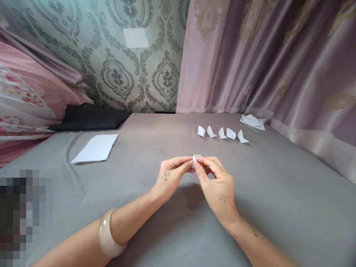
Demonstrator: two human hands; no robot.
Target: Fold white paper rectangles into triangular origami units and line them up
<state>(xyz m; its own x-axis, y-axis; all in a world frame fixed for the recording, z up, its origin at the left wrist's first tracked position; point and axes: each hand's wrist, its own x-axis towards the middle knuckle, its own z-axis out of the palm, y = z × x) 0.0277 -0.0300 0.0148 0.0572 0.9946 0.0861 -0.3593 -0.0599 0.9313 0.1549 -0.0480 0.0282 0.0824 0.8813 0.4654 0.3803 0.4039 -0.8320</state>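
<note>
Both my hands meet over the grey sheet (155,230), pinching one small white paper piece (195,158) between their fingertips. My left hand (171,174) grips its left side with thumb and forefinger closed. My right hand (215,183) holds its right side, fingers curled. A pale bangle (107,233) sits on my left forearm. Beyond my hands lies a row of several small folded white paper pieces (222,132).
A flat white paper sheet (96,148) lies to the left. Crumpled white paper scraps (252,121) rest at the back right by the pink curtain (250,66). A black cloth (89,116) and floral bedding (19,100) sit at the back left.
</note>
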